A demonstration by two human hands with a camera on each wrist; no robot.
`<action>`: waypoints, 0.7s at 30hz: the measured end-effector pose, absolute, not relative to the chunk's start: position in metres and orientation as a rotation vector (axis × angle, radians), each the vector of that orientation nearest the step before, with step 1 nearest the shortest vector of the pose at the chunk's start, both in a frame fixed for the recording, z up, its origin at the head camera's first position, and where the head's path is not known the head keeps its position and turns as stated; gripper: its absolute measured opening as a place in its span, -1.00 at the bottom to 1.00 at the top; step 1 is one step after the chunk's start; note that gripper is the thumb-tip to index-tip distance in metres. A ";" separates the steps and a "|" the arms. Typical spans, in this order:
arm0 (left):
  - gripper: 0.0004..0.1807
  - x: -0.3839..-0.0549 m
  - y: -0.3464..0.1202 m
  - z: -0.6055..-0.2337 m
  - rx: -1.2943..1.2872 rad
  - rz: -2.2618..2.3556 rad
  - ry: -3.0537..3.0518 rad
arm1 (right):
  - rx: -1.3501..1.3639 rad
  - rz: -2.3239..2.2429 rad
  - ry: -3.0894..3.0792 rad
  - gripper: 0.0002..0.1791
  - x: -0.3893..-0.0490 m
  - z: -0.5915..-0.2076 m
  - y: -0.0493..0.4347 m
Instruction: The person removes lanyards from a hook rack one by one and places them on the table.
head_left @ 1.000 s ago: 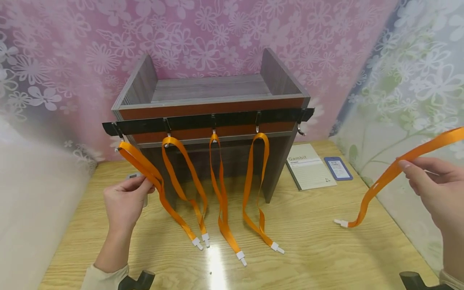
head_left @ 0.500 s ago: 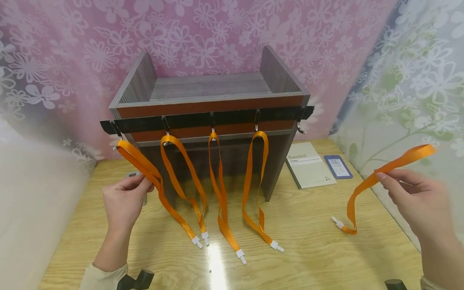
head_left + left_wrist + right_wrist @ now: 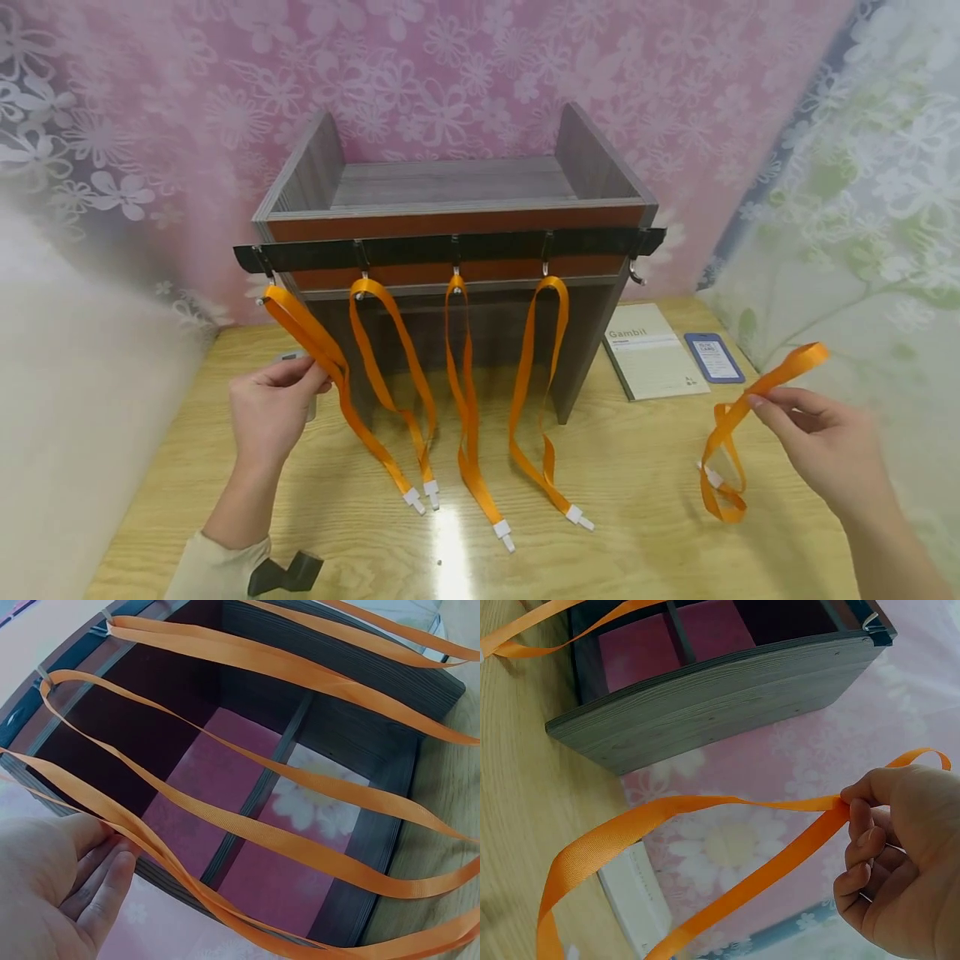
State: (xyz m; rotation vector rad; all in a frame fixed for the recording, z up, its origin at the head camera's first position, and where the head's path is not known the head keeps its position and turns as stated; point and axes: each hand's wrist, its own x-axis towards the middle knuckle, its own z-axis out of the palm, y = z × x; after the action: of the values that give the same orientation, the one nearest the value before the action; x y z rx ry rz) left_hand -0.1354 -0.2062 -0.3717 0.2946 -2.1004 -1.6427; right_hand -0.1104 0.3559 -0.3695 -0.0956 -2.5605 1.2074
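Orange, the loose strap point(image 3: 754, 879) hangs pinched in my right hand point(image 3: 821, 442), right of the rail point(image 3: 495, 248); should my left hand point(image 3: 273, 408) tug the leftmost strap point(image 3: 347, 400) it pinches, that could slip its hook point(image 3: 272, 278).

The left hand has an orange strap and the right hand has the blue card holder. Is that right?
Not quite: in the head view, the right hand holds an orange strap too; the blue card holder lies on the table.

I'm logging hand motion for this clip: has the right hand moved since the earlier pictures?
Yes. In the head view, the right hand has shifted left and lower in the picture, coming nearer the blue card holder.
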 end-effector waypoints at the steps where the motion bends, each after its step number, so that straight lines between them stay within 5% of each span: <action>1: -0.71 -0.136 -0.206 -0.372 0.293 -1.646 -2.102 | -0.100 1.212 -2.571 -0.94 -0.110 -0.372 0.357; 21: -0.75 -0.137 -0.206 -0.374 0.293 -1.651 -2.099 | -0.184 1.102 -2.845 -0.56 -0.105 -0.424 0.373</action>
State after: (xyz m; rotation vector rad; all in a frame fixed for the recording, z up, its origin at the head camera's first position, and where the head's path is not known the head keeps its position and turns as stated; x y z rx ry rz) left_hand -0.1366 -0.2060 -0.3740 0.2933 -2.0987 -1.6508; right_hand -0.1053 0.3730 -0.4238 -0.1842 -2.8445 1.1017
